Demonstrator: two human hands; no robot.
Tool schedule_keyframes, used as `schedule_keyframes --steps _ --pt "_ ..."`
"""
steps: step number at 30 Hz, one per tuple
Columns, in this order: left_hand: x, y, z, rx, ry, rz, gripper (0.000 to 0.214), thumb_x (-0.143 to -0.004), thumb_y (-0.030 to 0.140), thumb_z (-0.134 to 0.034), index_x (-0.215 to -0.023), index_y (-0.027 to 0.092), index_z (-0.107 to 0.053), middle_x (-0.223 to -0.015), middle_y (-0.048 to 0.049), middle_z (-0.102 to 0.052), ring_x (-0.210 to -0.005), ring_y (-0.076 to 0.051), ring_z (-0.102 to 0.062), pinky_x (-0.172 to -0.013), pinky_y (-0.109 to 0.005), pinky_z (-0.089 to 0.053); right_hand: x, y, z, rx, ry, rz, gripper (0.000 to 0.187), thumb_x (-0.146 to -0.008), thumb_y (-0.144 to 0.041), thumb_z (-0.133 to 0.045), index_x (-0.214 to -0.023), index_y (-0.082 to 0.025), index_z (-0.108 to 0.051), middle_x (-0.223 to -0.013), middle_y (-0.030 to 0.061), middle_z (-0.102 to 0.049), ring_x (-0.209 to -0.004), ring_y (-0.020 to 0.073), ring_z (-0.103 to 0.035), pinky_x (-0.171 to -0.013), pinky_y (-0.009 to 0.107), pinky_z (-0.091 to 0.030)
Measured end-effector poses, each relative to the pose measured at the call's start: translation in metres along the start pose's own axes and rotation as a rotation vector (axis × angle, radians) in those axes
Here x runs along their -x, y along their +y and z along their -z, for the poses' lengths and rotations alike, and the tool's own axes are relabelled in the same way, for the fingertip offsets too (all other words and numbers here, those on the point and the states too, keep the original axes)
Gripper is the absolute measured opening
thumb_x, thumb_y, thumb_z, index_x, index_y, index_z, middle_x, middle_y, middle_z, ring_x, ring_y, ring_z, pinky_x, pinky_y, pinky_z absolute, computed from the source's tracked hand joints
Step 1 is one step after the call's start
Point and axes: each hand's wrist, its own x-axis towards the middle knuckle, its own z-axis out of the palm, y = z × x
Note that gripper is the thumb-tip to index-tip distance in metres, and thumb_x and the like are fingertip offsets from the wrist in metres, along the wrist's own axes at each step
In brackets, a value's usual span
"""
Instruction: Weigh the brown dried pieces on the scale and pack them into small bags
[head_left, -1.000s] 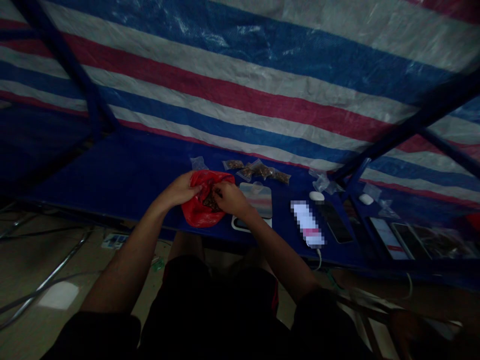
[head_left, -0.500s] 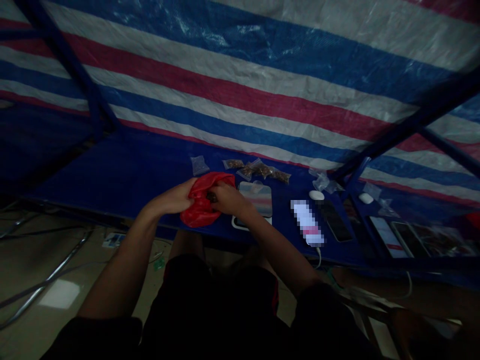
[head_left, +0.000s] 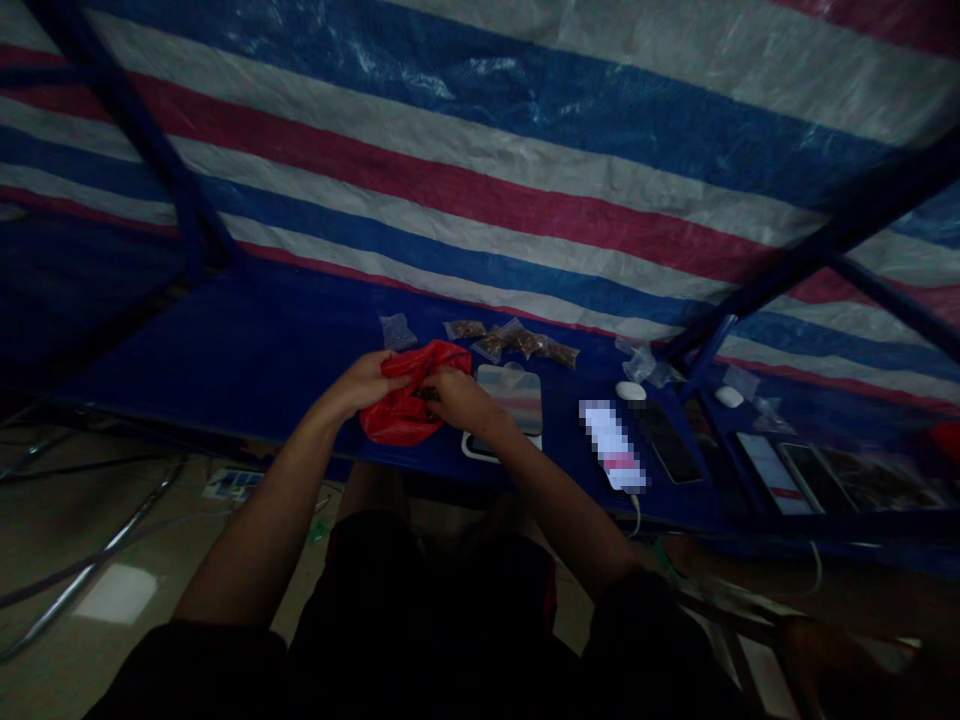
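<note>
A red plastic bag (head_left: pixel 401 418) rests on the blue table near its front edge, its mouth open. My left hand (head_left: pixel 369 382) is closed on the bag's left rim. My right hand (head_left: pixel 459 400) reaches into the mouth from the right, fingers curled against small dark brown pieces (head_left: pixel 429 394) inside; its fingertips are partly hidden. Just right of the bag lies a white scale (head_left: pixel 510 398) with a reflective plate, and a small clear item (head_left: pixel 513 374) on that plate. Behind it are several clear zip bags (head_left: pixel 525 342) filled with brown pieces.
An unfilled clear zip bag (head_left: pixel 397 331) lies behind the red bag. To the right are a lit phone (head_left: pixel 611 445) on a cable, a dark phone (head_left: pixel 671 442), a white oval case (head_left: pixel 631 391) and crumpled clear bags (head_left: pixel 641 360). A striped tarp (head_left: pixel 480 180) hangs behind the table.
My left hand has shifted up along the bag's rim, and its fingers now show over the mouth. My right hand remains in the bag, barely moved.
</note>
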Motion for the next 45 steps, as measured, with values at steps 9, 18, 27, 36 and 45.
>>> schedule_keyframes --steps 9,18,27,36,45 --pt "0.011 0.007 -0.004 -0.004 0.041 -0.033 0.039 -0.067 0.030 -0.083 -0.099 0.017 -0.066 -0.089 -0.0032 -0.073 -0.074 -0.018 -0.066 -0.068 -0.029 -0.052 0.001 -0.005 0.007 -0.196 0.020 -0.129 0.020 -0.098 -0.026 -0.065 -0.089 -0.016 -0.078 -0.091 0.0081 -0.082 -0.080 0.0182 -0.073 -0.070 0.026 -0.045" --pt "0.009 0.003 -0.009 0.052 0.038 -0.038 0.045 -0.065 0.024 -0.078 -0.108 0.016 -0.067 -0.095 -0.0034 -0.075 -0.076 -0.018 -0.068 -0.072 -0.031 -0.054 -0.005 -0.002 -0.001 -0.191 0.122 -0.148 0.025 -0.100 -0.018 -0.056 -0.085 -0.018 -0.076 -0.087 0.0056 -0.080 -0.076 0.0163 -0.068 -0.071 0.026 -0.041" --pt "0.011 0.004 -0.013 0.071 0.079 -0.074 0.047 -0.066 0.024 -0.080 -0.111 0.016 -0.070 -0.107 -0.0069 -0.077 -0.088 -0.022 -0.073 -0.082 -0.035 -0.057 -0.006 0.003 -0.005 -0.188 0.164 -0.084 0.025 -0.099 -0.015 -0.053 -0.081 -0.017 -0.071 -0.088 0.0060 -0.076 -0.080 0.0165 -0.065 -0.078 0.026 -0.044" --pt "0.017 0.005 -0.010 0.201 0.042 -0.031 0.064 -0.062 0.031 -0.090 -0.121 0.017 -0.069 -0.113 -0.0063 -0.078 -0.097 -0.023 -0.074 -0.092 -0.037 -0.060 -0.007 0.004 -0.009 -0.062 0.167 -0.108 0.027 -0.101 -0.019 -0.055 -0.084 -0.017 -0.075 -0.092 0.0096 -0.077 -0.085 0.0198 -0.066 -0.084 0.030 -0.045" --pt "0.040 0.022 0.000 -0.560 0.453 -0.237 0.062 -0.080 0.025 -0.078 -0.138 0.014 -0.060 -0.146 -0.0196 -0.061 -0.140 -0.038 -0.057 -0.123 -0.055 -0.042 0.002 0.012 -0.002 -0.051 0.028 0.054 0.036 -0.091 -0.023 -0.076 -0.125 -0.012 -0.072 -0.126 0.0159 -0.073 -0.116 0.0254 -0.065 -0.105 0.037 -0.046"
